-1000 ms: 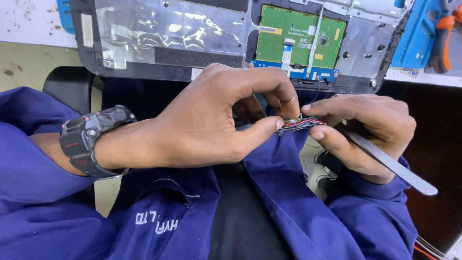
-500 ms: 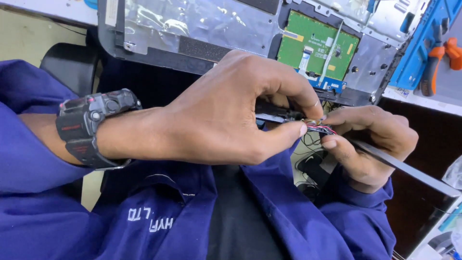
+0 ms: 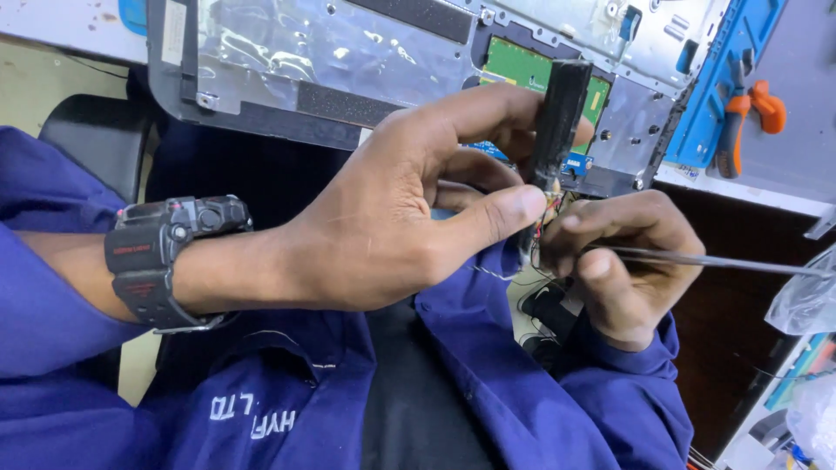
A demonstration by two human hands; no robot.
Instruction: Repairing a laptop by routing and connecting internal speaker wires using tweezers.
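My left hand (image 3: 409, 209), with a black watch (image 3: 161, 261) on the wrist, grips a slim black part (image 3: 557, 122) held upright between thumb and fingers. Thin coloured wires (image 3: 547, 209) come out of its lower end. My right hand (image 3: 623, 261) pinches those wires at the part's base and also holds metal tweezers (image 3: 723, 259) that stick out to the right. Both hands work over my lap, in blue sleeves. Behind them lies an opened laptop shell (image 3: 287, 61) with a green circuit board (image 3: 514, 63).
A blue tool tray (image 3: 710, 96) with orange-handled pliers (image 3: 740, 122) sits at the upper right. A clear plastic bag (image 3: 805, 300) is at the right edge. A black chair (image 3: 96, 135) shows at the left, behind my arm.
The black part has turned from lying flat between my hands to standing upright in my left hand. The view has shifted closer and slightly left.
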